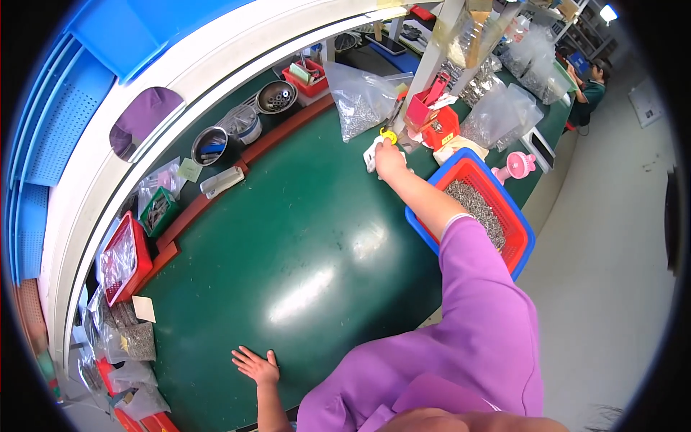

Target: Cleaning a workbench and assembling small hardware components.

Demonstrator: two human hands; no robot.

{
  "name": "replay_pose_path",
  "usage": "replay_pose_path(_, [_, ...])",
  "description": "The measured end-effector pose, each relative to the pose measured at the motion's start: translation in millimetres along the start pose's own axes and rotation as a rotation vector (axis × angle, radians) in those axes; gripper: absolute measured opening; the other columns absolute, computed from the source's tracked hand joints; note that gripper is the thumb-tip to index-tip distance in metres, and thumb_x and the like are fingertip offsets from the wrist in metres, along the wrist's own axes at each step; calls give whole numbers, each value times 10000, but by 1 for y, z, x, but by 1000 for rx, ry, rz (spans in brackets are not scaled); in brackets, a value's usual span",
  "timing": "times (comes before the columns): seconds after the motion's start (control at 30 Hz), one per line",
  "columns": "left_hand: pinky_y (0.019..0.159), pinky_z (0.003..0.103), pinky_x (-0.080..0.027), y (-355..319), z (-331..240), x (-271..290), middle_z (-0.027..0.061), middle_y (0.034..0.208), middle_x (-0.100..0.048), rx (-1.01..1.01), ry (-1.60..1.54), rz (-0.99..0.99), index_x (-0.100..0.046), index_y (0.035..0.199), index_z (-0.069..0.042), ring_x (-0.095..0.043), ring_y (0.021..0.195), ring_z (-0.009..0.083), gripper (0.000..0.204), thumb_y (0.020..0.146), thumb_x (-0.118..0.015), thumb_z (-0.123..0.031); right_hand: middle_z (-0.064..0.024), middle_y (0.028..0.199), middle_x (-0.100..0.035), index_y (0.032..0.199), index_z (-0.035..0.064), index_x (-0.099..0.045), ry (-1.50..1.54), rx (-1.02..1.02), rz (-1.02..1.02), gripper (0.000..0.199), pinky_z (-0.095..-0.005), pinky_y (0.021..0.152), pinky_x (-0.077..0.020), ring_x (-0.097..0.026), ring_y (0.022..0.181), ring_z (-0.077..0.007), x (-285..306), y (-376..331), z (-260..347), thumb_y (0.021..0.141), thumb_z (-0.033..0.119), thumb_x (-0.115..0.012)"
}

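Right hand (391, 161) stretched out to the far right part of the green counter (216, 295), fingers bent over a small white item (371, 154), kind unclear, half hidden; can't tell whether the grip is closed on it or only touching. White item sits in from the far edge, visible part poking out left of the fingers, its long axis roughly in line with the forearm, as far as can be seen. Yellow-handled tool (389, 135) right at the fingertips, maybe scissors; handle toward the hand, dark end seems to aim at the far edge, contact with the fingers unclear. Left hand (258, 366) near the near edge, left of the body, fingers spread and pointing left, grip wide, holding nothing. Red basket (512, 243) in a blue tub (531, 241), at the right side, loaded with small metal parts (475, 205); long axis slants from upper left to lower right, right forearm passing over its left part. Clear bag (360, 93) of metal bits by the far edge, left of the tool. Pink fan (517, 165) beside the tub, near the right edge.
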State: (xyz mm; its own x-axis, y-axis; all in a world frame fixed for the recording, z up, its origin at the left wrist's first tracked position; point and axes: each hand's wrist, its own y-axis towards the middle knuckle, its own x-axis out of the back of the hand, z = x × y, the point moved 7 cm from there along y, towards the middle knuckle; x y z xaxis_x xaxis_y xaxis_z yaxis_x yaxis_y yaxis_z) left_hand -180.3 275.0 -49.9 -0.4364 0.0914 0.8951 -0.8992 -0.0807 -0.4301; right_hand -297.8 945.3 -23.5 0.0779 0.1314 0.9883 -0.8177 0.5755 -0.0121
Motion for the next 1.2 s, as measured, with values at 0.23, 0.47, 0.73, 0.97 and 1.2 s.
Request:
replay_pose_path(0.23, [1076,575,-88,1,-3,4,250,1483,92,9,20,12,46,1436,-15,27,1356,470,929,849,-462,-524,-156,978,-573,942,145,-643,203,203,-86,217,-401,786,-486,-582,893,-335,-13,15,37,746,227,-602])
replay_pose_path(0.47, [1074,576,-92,-2,4,1,249,1482,99,18,23,9,53,1438,-25,22,1355,474,916,856,-443,-530,-191,1023,-548,974,-27,-602,-63,158,124,293,-388,723,-521,-610,864,-312,55,-38,57,738,146,-601])
replay_pose_path(0.73, [1071,584,-85,7,-6,-10,249,1483,100,-34,10,-9,54,1440,-32,29,1353,479,911,861,-422,-549,-206,1032,-519,993,-38,-562,113,-201,-198,239,-417,727,-503,-596,835,-335,-21,51,-13,823,106,-475])
replay_pose_path(0.97, [1070,587,-88,0,3,-1,266,1480,69,-26,13,-48,15,1438,-7,16,1353,481,928,848,-428,-569,-151,937,-561,1053,247,-667,367,480,173,284,-384,802,-486,-600,889,-315,27,-27,99,790,194,-575])
replay_pose_path(1.2, [1075,583,-69,-2,0,2,263,1481,70,1,-15,6,13,1438,-6,27,1353,479,933,841,-451,-554,-149,1027,-533,972,20,-590,101,50,-329,230,-446,776,-469,-538,937,-329,34,91,109,832,151,-464])
